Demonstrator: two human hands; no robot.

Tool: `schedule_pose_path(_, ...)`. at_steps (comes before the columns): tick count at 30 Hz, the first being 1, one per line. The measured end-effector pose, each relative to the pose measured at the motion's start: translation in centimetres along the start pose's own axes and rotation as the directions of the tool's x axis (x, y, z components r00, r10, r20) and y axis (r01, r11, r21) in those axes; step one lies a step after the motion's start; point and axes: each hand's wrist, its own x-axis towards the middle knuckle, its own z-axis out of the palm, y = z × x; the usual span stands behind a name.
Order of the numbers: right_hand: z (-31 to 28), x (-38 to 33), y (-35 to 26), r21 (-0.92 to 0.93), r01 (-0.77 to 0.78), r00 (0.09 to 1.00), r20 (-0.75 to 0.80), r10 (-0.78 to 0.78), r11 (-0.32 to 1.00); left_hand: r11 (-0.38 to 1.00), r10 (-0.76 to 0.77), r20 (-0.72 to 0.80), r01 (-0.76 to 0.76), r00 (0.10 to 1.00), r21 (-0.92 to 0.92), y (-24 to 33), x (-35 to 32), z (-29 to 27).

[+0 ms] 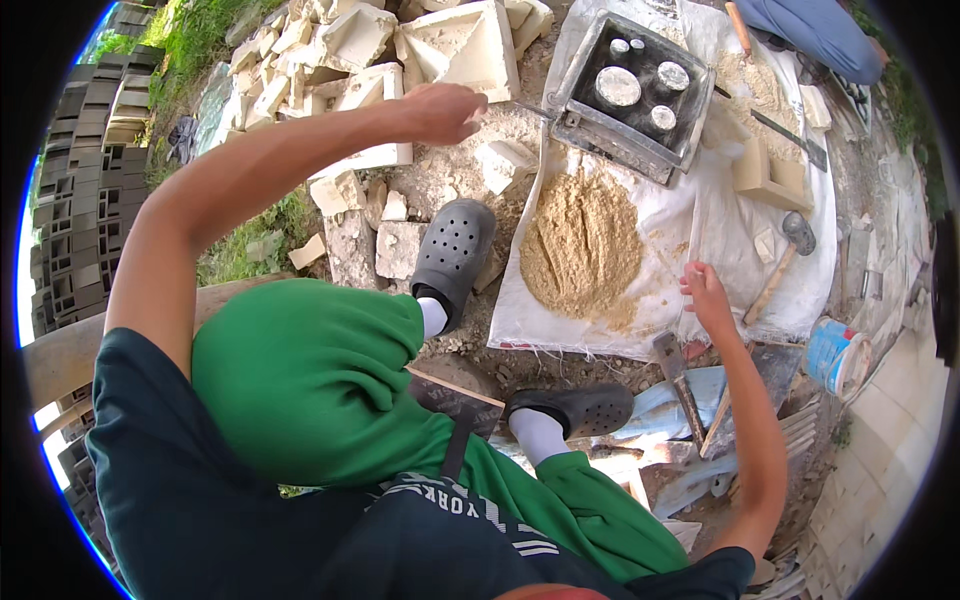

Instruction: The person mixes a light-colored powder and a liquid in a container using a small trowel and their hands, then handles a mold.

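My left hand (447, 113) hangs in the air by the left side of a grey metal moulding box (618, 155), fingers loosely bent and nothing in them. A thin handle (530, 108) sticks out of the box toward it, apart from the fingers. Inside the box, several pale round plugs (617, 87) of different sizes stand on a dark base. In front lies a mound of tan sand (582, 245) with grooves, on a white sheet (665, 305). My right hand (708, 296) hovers above the sheet's near right part, empty, with its fingers slightly apart.
Broken pale blocks (455, 50) pile up at the far left. Right of the box lie a flat metal bar (790, 137), a tan block (770, 182) and a mallet (797, 234). Nearer are a hammer-like tool (678, 375) and a blue-white bucket (838, 357). Another person's blue-clad leg (815, 35) shows far right.
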Motion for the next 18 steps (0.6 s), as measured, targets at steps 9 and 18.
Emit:
schedule_pose_path(9,3.3,-14.8,5.9,-0.468,0.056,0.973,0.224,0.057,0.882,0.997,-0.06,0.178,0.05,0.982,0.062,0.0,-11.3,15.7)
schedule_pose_path(18,-0.4,-20.7,5.2,-0.645,-0.11,0.994,-0.079,0.078,0.756,0.999,0.022,0.001,-0.022,1.0,0.046,-2.2,-15.1,23.7)
